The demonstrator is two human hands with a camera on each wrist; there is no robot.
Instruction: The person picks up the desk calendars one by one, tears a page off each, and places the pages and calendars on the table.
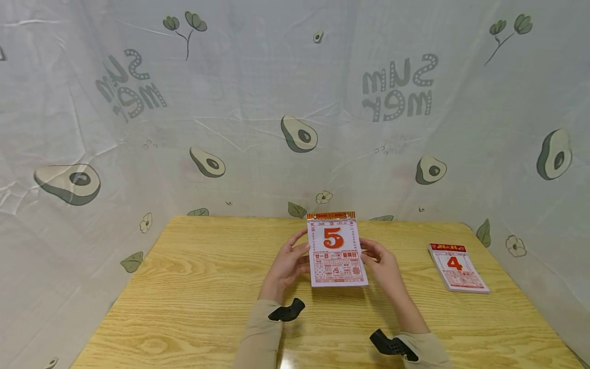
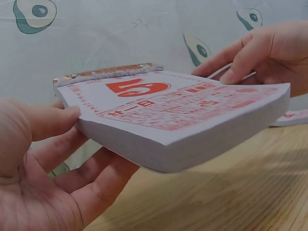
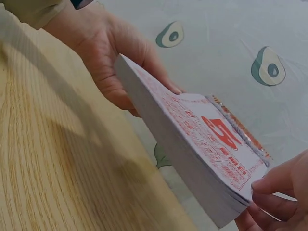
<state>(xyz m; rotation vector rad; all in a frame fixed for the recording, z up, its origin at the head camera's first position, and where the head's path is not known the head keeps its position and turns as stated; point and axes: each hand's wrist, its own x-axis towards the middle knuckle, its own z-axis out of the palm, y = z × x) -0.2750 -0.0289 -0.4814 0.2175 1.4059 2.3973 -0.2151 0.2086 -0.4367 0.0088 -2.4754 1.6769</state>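
Observation:
A thick tear-off calendar point(image 1: 335, 251) with a big red 5 on its top sheet is held tilted above the table, its red-and-gold binding strip point(image 1: 331, 215) at the far end. My left hand point(image 1: 287, 262) grips its left edge; in the left wrist view the thumb point(image 2: 62, 118) lies on the top sheet and the other fingers reach underneath. On the opposite edge, my right hand point(image 1: 381, 262) pinches the pad, its thumb point(image 3: 274, 180) on the sheet's edge in the right wrist view. The thick white page block point(image 2: 192, 149) shows along the near side.
A second tear-off calendar point(image 1: 459, 271), with a red 4, lies on the right part of the wooden table point(image 1: 198, 307). Behind the table hangs a pale curtain point(image 1: 258, 169) printed with avocados. Black bands point(image 1: 288, 310) sit on both wrists.

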